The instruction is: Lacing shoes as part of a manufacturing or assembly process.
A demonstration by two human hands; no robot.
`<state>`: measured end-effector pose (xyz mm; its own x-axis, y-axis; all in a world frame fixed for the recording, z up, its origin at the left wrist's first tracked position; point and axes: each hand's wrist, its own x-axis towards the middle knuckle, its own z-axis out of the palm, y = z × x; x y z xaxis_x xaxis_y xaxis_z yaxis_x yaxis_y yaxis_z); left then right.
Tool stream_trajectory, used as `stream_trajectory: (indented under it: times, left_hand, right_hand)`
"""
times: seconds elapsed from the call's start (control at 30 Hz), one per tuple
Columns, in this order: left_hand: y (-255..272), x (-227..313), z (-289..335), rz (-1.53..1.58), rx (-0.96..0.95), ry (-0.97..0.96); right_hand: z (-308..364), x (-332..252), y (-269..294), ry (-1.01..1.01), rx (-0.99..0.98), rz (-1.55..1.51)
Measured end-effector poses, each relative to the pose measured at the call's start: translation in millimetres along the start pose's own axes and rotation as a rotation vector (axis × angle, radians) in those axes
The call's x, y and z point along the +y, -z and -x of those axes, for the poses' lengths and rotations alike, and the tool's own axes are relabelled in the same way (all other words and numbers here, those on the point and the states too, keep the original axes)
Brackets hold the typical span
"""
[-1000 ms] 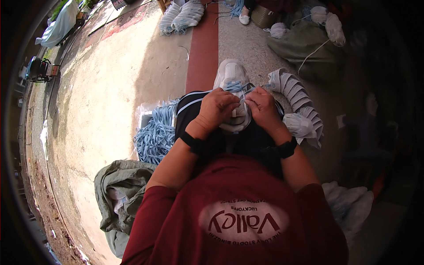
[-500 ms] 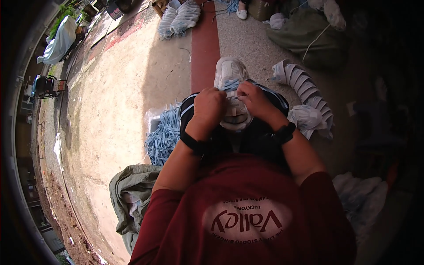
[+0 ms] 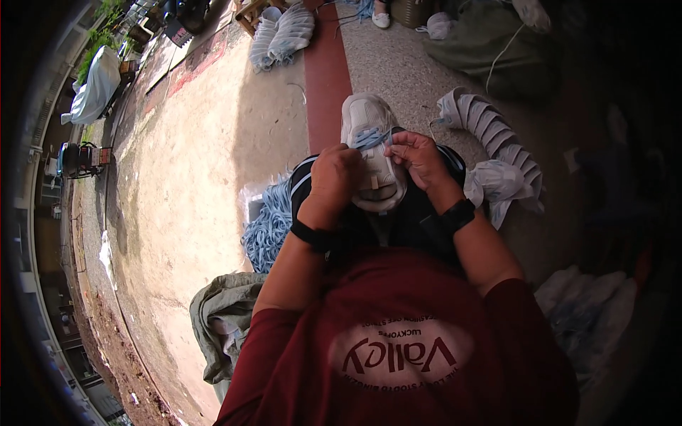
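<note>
At far left, on the pale concrete floor (image 3: pixel 199 177), a green sack (image 3: pixel 220 319) lay crumpled, with a heap of light blue laces (image 3: pixel 266 224) just beyond it. Next, the left hand (image 3: pixel 334 177) curled around the side of a white sneaker (image 3: pixel 373 153) resting on the person's lap. Rightward, the right hand (image 3: pixel 419 157) pinched a blue lace (image 3: pixel 371 137) across the shoe's upper. Farther right lay a row of nested white sneakers (image 3: pixel 490 131).
</note>
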<state>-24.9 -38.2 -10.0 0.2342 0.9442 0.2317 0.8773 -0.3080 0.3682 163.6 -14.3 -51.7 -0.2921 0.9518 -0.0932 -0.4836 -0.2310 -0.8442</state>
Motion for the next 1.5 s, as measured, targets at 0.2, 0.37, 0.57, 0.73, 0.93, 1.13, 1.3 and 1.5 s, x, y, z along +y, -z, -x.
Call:
stream_trajectory:
  times: [0.2, 0.37, 0.57, 0.73, 0.93, 1.13, 1.3, 1.5]
  left_hand:
    - [-2.1, -5.0, -9.0, 0.273, -0.022, -0.063]
    - [-3.5, -4.4, -15.0, 0.181, -0.057, -0.026]
    - [-5.8, -3.2, -5.5, 0.025, -0.016, -0.051]
    - [-19.0, -0.6, -5.9, 0.032, 0.142, -0.132]
    - [-23.3, 5.7, -5.0, 0.052, 0.163, -0.080]
    - [-33.4, 4.7, -1.6, 0.189, 0.245, 0.105]
    - [-9.9, 12.7, -10.2, 0.071, 0.215, -0.136]
    - [-12.4, 21.7, -18.3, -0.258, 0.013, -0.355]
  right_hand:
    - [-0.5, 2.2, -1.9, -0.032, 0.045, -0.056]
    - [-0.4, 4.5, 1.0, -0.019, 0.044, -0.081]
    - [-0.4, 7.0, 2.1, -0.009, 0.055, -0.122]
    - [-2.4, 11.6, 5.9, -0.015, 0.078, -0.174]
    - [-1.0, 11.2, 4.0, 0.016, 0.090, -0.167]
    - [-2.0, 10.9, 1.4, 0.014, 0.059, -0.195]
    - [-2.1, 10.8, 4.3, 0.013, 0.086, -0.223]
    - [-2.6, 10.4, 3.6, 0.026, 0.082, -0.243]
